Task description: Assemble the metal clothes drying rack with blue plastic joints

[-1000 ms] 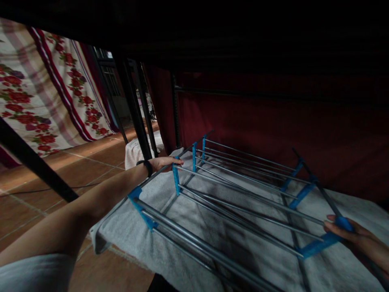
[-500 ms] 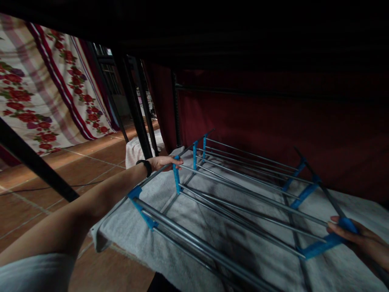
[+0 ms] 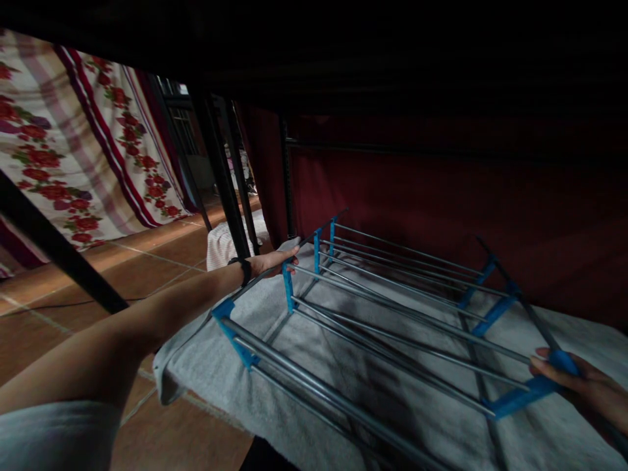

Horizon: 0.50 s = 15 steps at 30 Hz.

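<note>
A shoe rack (image 3: pixel 412 320) of thin grey metal tubes with blue plastic joints lies on a pale grey towel (image 3: pixel 206 356). My left hand (image 3: pixel 275 260), with a black band on its wrist, is closed around the rack's far-left side bar, right at a blue joint (image 3: pixel 288 288). At the lower right, my right hand (image 3: pixel 583 383) grips another blue joint (image 3: pixel 563 363) on the opposite side bar, its thumb toward the tubes. Part of the right hand sits behind that joint. The rack's near end runs out of the bottom of the view.
A dark frame (image 3: pixel 218 170) with upright posts stands around the towel, and a dark surface hangs low overhead. Maroon cloth (image 3: pixel 417 209) covers the back. On the left, flowered fabric (image 3: pixel 88 144) hangs over a tiled floor (image 3: pixel 161 261), where a thin cable (image 3: pixel 63 304) lies.
My left hand has shifted slightly along the side bar, its fingers now lying further over the top. The rack and my right hand look nearly the same; the view has moved a little.
</note>
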Each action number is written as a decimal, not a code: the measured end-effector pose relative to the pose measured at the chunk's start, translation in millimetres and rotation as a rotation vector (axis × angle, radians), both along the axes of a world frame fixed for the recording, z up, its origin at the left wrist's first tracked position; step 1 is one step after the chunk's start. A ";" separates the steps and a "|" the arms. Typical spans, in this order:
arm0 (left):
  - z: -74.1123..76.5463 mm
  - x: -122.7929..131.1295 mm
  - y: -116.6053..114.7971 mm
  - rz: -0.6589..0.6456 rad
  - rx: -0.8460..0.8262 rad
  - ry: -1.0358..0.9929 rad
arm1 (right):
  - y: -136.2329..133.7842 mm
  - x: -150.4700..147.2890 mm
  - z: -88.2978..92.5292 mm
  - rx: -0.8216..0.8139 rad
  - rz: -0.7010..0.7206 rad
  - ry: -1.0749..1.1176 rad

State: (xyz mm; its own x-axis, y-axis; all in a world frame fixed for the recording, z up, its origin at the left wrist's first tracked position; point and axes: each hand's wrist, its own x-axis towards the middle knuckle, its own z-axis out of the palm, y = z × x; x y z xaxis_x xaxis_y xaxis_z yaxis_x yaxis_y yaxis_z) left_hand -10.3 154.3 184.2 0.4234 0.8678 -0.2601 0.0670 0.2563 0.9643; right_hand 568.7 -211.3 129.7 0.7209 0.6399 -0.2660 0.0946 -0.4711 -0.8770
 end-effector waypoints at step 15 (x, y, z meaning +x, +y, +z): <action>11.9 -1.5 -9.6 0.020 0.114 0.255 | 1.2 -19.9 1.1 0.101 0.022 0.057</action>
